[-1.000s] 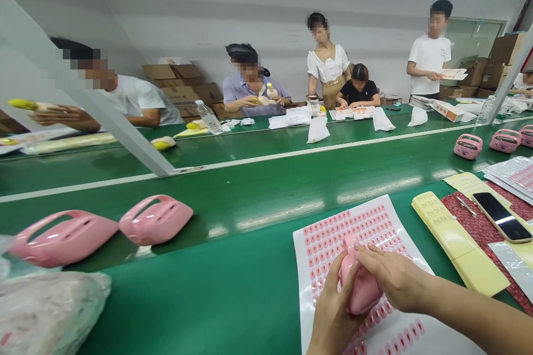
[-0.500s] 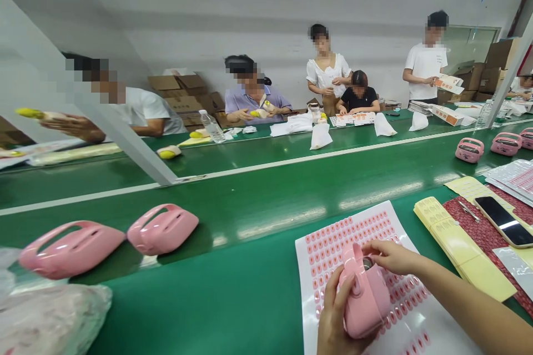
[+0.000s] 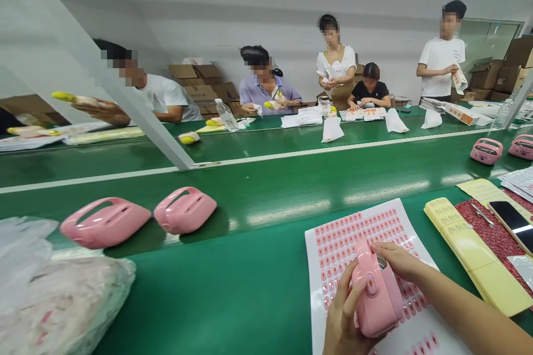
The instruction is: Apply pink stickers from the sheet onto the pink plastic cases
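A pink plastic casing with a carry handle (image 3: pixel 377 308) is held tilted above a white sheet of small pink oval stickers (image 3: pixel 312 255). My left hand (image 3: pixel 343 316) wraps round its lower left side, fingers closed on it. From the right, my right hand (image 3: pixel 397 260) grips it near the handle, beside a round metallic part (image 3: pixel 381 262) showing in the gap. An oval sticker with an orange mark (image 3: pixel 370 284) sits on the casing's near face. Part of the sheet is hidden beneath the casing and my hands.
Two pink casings (image 3: pixel 106 222) stand on the green belt at left, near a clear plastic bag (image 3: pixel 79 299). Yellow label sheets (image 3: pixel 470 255), tweezers (image 3: pixel 483 214) and a phone (image 3: pixel 513 224) lie at right. A slanted white post (image 3: pixel 137 111) crosses the left; co-workers sit and stand opposite.
The view has shifted, so most things appear farther right. My left fingers have moved off the oval sticker, which now shows fully. Both hands still hold the casing.
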A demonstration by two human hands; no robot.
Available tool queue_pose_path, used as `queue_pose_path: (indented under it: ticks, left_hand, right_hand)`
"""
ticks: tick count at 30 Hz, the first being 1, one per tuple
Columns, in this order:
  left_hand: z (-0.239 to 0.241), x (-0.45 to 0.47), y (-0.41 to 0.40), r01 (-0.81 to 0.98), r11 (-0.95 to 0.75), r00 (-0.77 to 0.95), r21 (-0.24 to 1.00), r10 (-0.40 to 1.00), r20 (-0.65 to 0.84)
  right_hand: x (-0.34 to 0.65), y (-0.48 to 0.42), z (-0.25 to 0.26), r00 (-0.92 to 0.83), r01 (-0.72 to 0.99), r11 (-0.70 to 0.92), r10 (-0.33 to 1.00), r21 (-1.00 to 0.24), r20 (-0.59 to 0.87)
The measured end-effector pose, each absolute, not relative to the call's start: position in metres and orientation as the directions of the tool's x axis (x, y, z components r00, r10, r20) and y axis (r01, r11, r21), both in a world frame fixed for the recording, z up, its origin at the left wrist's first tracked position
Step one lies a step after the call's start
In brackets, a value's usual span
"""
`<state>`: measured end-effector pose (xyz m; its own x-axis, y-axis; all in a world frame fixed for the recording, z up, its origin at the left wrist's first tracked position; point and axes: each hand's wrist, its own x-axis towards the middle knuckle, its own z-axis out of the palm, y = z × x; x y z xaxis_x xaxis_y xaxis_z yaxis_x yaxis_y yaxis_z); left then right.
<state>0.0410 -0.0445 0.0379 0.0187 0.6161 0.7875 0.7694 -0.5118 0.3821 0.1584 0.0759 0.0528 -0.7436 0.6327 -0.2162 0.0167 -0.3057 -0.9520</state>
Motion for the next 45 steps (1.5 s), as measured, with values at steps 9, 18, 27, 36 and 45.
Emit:
queue_pose_path:
  ticks: [9, 18, 27, 36, 45]
  left_hand:
    - [0.04, 0.043, -0.043, 0.759, -0.535, 0.043, 0.372, 0.611, 0.791]
    - [0.042, 0.044, -0.044, 0.79, -0.511, 0.087, 0.341, 0.642, 0.761]
    - [0.028, 0.049, -0.046, 0.692, -0.522, -0.067, 0.499, 0.642, 0.764]
    - [0.013, 0.044, -0.038, 0.723, -0.283, -0.393, 0.631, 0.583, 0.711]
    - [-0.042, 0.051, -0.018, 0.915, -0.169, -0.107, 0.366, 0.774, 0.624]
  right_hand:
    - [0.16, 0.067, 0.053, -0.664, 0.021, -0.496, 0.643, -0.868, -0.383]
    - [0.164, 0.066, 0.049, -0.639, 0.043, -0.467, 0.667, -0.883, -0.384]
    - [0.163, 0.069, 0.046, -0.699, -0.099, -0.488, 0.654, -0.867, -0.288]
    - [0.152, 0.111, 0.074, -0.404, -0.072, -0.052, 0.915, -0.996, -0.018]
    - [0.103, 0.23, 0.099, 0.015, 0.284, 0.257, 0.962, -0.924, 0.272]
